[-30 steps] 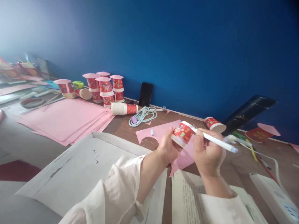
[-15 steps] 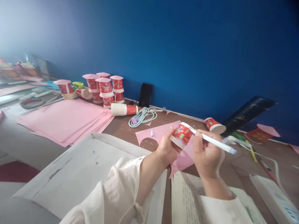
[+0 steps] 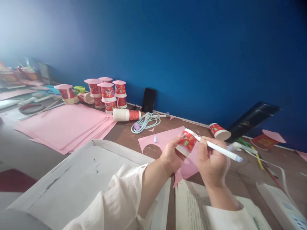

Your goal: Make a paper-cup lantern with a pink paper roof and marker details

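My left hand [image 3: 171, 155] is closed around a small red paper cup [image 3: 187, 142], holding it tilted above a pink paper sheet [image 3: 165, 142] with a round cut-out. My right hand [image 3: 212, 163] grips a white pen [image 3: 219, 149] whose tip touches the cup's upper rim. A tiny pen cap [image 3: 155, 139] lies on the pink sheet. Both forearms wear white sleeves.
A pile of pink sheets [image 3: 64, 123] lies at left beside stacked red cups with pink lids [image 3: 107, 92] and a lying sleeve of cups [image 3: 126, 115]. A coiled cable [image 3: 145, 121], phone [image 3: 148, 99], another cup [image 3: 219, 131], black tube [image 3: 251, 119], white board [image 3: 79, 179] and open book [image 3: 192, 204] surround my hands.
The view shifted slightly, so everything sits a little lower. My hands keep the cup and pen together; the cup has turned slightly in my left hand.
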### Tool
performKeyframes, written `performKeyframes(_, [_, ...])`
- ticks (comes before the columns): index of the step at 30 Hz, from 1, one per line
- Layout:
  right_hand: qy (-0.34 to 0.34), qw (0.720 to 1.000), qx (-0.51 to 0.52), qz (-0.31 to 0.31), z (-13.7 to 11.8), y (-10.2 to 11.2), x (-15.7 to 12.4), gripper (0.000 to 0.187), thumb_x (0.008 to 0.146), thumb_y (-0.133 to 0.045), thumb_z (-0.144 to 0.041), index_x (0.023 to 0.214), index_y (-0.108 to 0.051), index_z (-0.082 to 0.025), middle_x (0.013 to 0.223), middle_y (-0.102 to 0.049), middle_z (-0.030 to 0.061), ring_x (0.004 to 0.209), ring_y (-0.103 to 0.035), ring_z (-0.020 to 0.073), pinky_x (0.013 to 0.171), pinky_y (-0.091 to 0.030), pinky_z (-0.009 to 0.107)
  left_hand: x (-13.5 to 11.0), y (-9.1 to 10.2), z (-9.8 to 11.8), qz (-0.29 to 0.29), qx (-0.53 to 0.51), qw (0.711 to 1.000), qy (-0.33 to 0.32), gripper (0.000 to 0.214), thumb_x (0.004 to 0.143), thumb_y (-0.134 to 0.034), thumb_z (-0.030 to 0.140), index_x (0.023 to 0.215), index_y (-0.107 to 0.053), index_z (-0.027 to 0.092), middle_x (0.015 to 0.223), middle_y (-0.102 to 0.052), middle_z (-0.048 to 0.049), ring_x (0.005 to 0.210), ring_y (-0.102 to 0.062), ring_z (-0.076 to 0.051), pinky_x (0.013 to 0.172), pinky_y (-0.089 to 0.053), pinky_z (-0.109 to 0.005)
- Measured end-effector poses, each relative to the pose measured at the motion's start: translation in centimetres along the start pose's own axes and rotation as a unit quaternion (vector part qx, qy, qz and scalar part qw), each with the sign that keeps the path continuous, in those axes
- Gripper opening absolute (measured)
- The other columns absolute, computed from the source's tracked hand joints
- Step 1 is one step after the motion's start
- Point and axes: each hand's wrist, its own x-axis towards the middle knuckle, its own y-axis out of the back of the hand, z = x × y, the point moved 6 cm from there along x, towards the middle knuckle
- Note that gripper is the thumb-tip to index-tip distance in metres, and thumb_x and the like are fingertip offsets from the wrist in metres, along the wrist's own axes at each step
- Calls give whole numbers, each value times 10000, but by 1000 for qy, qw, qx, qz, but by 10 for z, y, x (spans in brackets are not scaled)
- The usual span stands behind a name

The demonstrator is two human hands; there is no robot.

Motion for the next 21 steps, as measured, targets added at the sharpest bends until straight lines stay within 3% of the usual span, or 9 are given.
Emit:
performKeyframes(13, [24, 1000, -13, -7, -5, 2, 2, 135, 847, -577, -264, 855, -631, -139, 798, -678, 89, 682, -630, 168, 589, -484, 270, 0, 0, -1, -5, 2, 1000, 7, 241, 782, -647, 265, 942, -678, 86, 918, -720, -118, 836, -668, -203, 907, -476, -320])
performKeyframes(21, [46, 999, 10, -19, -7, 0, 0, 147, 857, -571, -271, 884, -626, -138, 817, -673, 90, 723, -641, 181, 649, -508, 295, 1, 2, 1, 3, 8, 1000, -3, 370, 861, -563, 427, 993, -671, 98, 942, -708, -120, 869, -661, -221, 930, -471, -349])
